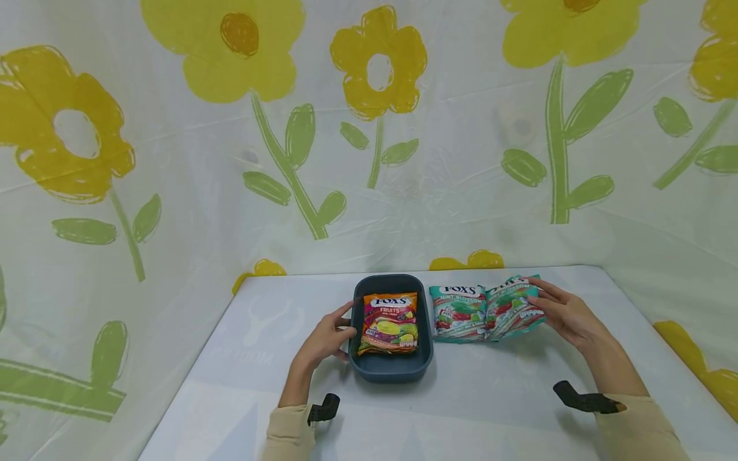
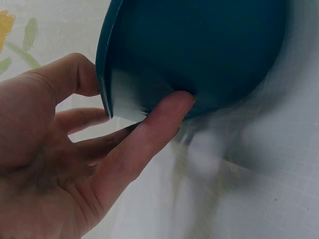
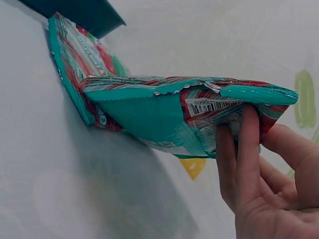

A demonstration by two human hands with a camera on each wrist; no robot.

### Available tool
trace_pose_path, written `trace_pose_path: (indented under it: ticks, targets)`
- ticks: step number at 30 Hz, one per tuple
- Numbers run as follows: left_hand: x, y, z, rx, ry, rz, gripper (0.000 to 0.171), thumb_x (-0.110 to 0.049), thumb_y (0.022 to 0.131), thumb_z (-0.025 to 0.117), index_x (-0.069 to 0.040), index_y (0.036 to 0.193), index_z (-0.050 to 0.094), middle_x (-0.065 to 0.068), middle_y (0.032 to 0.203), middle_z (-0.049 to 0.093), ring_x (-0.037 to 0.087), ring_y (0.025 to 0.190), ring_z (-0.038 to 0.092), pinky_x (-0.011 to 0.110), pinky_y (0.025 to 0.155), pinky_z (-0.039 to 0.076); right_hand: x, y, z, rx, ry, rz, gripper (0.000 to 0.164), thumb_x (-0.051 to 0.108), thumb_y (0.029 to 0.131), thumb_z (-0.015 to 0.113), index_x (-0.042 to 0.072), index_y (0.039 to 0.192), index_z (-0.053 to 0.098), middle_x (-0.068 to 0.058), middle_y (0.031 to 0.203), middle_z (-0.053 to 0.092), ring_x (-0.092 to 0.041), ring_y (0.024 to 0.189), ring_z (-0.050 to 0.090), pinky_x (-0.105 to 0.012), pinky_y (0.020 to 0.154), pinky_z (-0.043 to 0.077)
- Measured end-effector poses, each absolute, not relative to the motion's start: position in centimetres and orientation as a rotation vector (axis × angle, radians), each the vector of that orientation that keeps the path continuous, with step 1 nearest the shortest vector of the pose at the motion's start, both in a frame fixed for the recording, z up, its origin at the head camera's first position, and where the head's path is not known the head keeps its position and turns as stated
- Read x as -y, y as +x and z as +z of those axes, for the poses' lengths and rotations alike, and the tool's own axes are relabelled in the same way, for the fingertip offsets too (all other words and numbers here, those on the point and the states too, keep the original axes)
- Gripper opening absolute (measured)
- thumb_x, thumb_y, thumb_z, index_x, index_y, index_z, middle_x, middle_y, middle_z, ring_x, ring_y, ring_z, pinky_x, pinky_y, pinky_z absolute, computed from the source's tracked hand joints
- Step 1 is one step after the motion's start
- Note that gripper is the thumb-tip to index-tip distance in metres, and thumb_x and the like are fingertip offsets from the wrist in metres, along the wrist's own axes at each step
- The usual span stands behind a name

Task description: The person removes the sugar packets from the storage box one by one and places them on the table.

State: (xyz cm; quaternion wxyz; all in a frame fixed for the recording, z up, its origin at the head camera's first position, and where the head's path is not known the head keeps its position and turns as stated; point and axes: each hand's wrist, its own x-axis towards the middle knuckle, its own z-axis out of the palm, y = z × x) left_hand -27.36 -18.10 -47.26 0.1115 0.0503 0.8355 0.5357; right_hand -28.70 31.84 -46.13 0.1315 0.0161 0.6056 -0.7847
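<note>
I see an evenly bright head view, dimmer wrist views, and a soft shadow from the green packet [image 3: 144, 117] across the counter [image 3: 40, 174].

White, smooth-topped table [image 1: 484, 410], with a straight far edge and a rounded far right corner; faint pale lettering and an antler-like marking show on its left part, pale bluish triangular shapes along the near part. Directly on it, close to the far edge: a dark blue-grey, deep rectangular tray with rounded corners [image 1: 389, 373], standing upright, long axis running from near to far; and, just right of it, a flat, teal, red-striped, glossy plastic packet lettered FOX'S [image 1: 459, 314]. Contact between tray and packet cannot be determined.
</note>
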Motion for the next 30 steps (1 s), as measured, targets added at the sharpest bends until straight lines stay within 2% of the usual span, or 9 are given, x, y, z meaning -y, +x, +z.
trace_pose_path:
  ticks: [6, 13, 14, 16, 18, 21, 22, 26, 30]
  targets:
    - [18.09, -27.45, -47.34, -2.458, 0.154, 1.573, 0.069, -0.012, 0.09, 0.06, -0.02, 0.153, 0.034, 0.027, 0.133, 0.057, 0.027, 0.097, 0.066, 0.039, 0.055, 0.061, -31.93, -28.89, -46.09, -1.783, 0.058, -2.245, 0.074, 0.013, 0.096, 0.06, 0.015, 0.158, 0.02, 0.015, 0.116, 0.055, -0.001, 0.099, 0.063, -0.018, 0.086, 0.057]
    - [18.1, -27.3, -47.27, -2.455, 0.152, 1.585, 0.069, -0.012, 0.09, 0.061, -0.021, 0.153, 0.035, 0.027, 0.134, 0.057, 0.027, 0.097, 0.066, 0.04, 0.054, 0.061, -32.23, -29.24, -46.3, -1.828, 0.055, -2.203, 0.07, 0.015, 0.097, 0.059, 0.014, 0.157, 0.022, 0.016, 0.111, 0.062, -0.003, 0.096, 0.064, -0.019, 0.084, 0.058]
    - [18.09, -27.27, -47.24, -2.456, 0.151, 1.583, 0.069, -0.012, 0.09, 0.061, -0.021, 0.153, 0.035, 0.027, 0.134, 0.057, 0.027, 0.097, 0.066, 0.04, 0.054, 0.061, -32.28, -29.29, -46.32, -1.871, 0.056, -2.167, 0.07, 0.018, 0.098, 0.059, 0.014, 0.157, 0.023, 0.014, 0.114, 0.061, -0.002, 0.096, 0.063, -0.019, 0.084, 0.058]
    - [18.05, -27.22, -47.2, -2.455, 0.149, 1.582, 0.069, -0.013, 0.09, 0.061, -0.021, 0.153, 0.035, 0.026, 0.134, 0.056, 0.028, 0.097, 0.066, 0.04, 0.054, 0.061, -32.43, -29.33, -46.36, -1.994, 0.052, -2.058, 0.07, 0.025, 0.098, 0.058, 0.016, 0.157, 0.022, 0.003, 0.131, 0.056, -0.002, 0.098, 0.062, -0.02, 0.084, 0.057]
    - [18.04, -27.19, -47.21, -2.454, 0.144, 1.582, 0.069, -0.013, 0.09, 0.061, -0.022, 0.153, 0.035, 0.026, 0.134, 0.056, 0.028, 0.097, 0.066, 0.04, 0.055, 0.061, -32.57, -29.35, -46.37, -2.14, 0.057, -1.912, 0.072, 0.034, 0.097, 0.059, 0.019, 0.157, 0.022, -0.01, 0.15, 0.041, -0.004, 0.103, 0.059, -0.019, 0.083, 0.056]
    - [17.99, -27.19, -47.22, -2.45, 0.139, 1.583, 0.069, -0.013, 0.09, 0.06, -0.022, 0.153, 0.035, 0.026, 0.134, 0.056, 0.028, 0.099, 0.066, 0.04, 0.055, 0.061, -32.71, -29.31, -46.24, -2.313, 0.053, -1.703, 0.079, 0.044, 0.095, 0.058, 0.021, 0.158, 0.017, -0.024, 0.163, 0.012, -0.015, 0.122, 0.05, -0.017, 0.082, 0.052]
    - [17.98, -27.19, -47.22, -2.447, 0.138, 1.585, 0.069, -0.012, 0.09, 0.06, -0.022, 0.153, 0.035, 0.027, 0.134, 0.056, 0.028, 0.099, 0.066, 0.04, 0.055, 0.061, -32.73, -29.29, -46.16, -2.346, 0.045, -1.653, 0.081, 0.046, 0.095, 0.058, 0.021, 0.159, 0.015, -0.027, 0.162, 0.009, -0.022, 0.126, 0.047, -0.017, 0.082, 0.052]
    - [17.98, -27.21, -47.19, -2.443, 0.143, 1.585, 0.069, -0.012, 0.09, 0.06, -0.021, 0.154, 0.034, 0.027, 0.134, 0.056, 0.028, 0.099, 0.066, 0.04, 0.055, 0.061, -32.51, -29.25, -45.8, -2.435, 0.04, -1.519, 0.089, 0.049, 0.093, 0.06, 0.019, 0.159, 0.009, -0.03, 0.161, 0.01, -0.038, 0.133, 0.039, -0.022, 0.085, 0.051]
    - [18.04, -27.24, -47.21, -2.451, 0.149, 1.576, 0.069, -0.011, 0.09, 0.059, -0.02, 0.154, 0.034, 0.028, 0.134, 0.056, 0.027, 0.098, 0.066, 0.039, 0.055, 0.061, -32.25, -29.26, -45.62, -2.506, 0.037, -1.405, 0.093, 0.051, 0.091, 0.061, 0.017, 0.159, 0.006, -0.033, 0.159, 0.009, -0.048, 0.136, 0.033, -0.045, 0.097, 0.05]
